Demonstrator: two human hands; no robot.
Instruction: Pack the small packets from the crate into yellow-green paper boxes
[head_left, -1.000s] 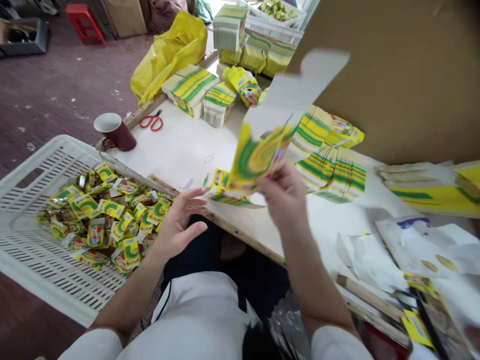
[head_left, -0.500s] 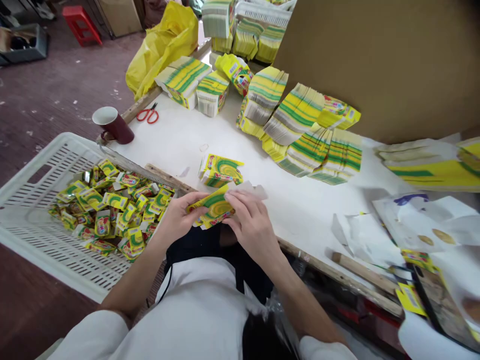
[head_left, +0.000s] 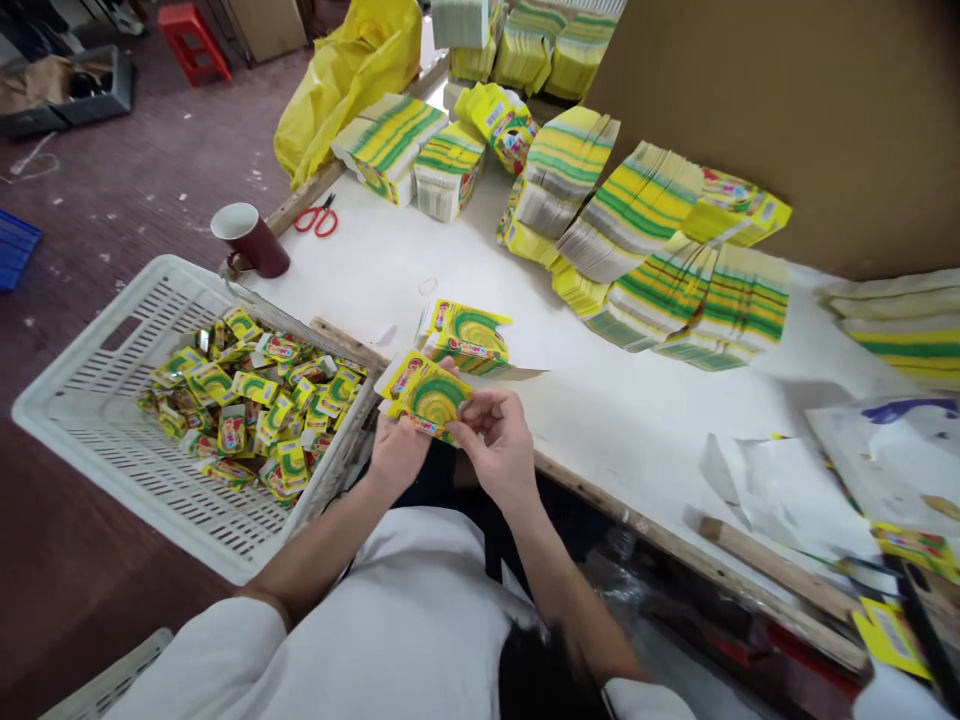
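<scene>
A small yellow and green printed carton [head_left: 429, 398] is held over the table's front edge, its swirl-printed face up and a flap sticking out at its left. My left hand [head_left: 401, 455] grips it from below, thumb at the near edge and fingertips behind the far edge. My right hand [head_left: 496, 440] is closed at the carton's right end, thumb and curled fingers pinching there. Just beyond lies a small stack of flat cartons [head_left: 469, 335] of the same print, partly hidden by the held one.
At the left, a white plastic basket [head_left: 97, 425] holds many small folded cartons [head_left: 255, 385]. Bundles of flat cartons [head_left: 630, 210] line the table's far side. A maroon mug [head_left: 255, 245] and red-handled scissors [head_left: 319, 217] sit near the left edge. Wooden strip [head_left: 780, 570] and papers lie right.
The carton has turned to show its printed face flatter toward me. My left hand has shifted under it, and my right hand has drawn back to its right end. The view has swung slightly.
</scene>
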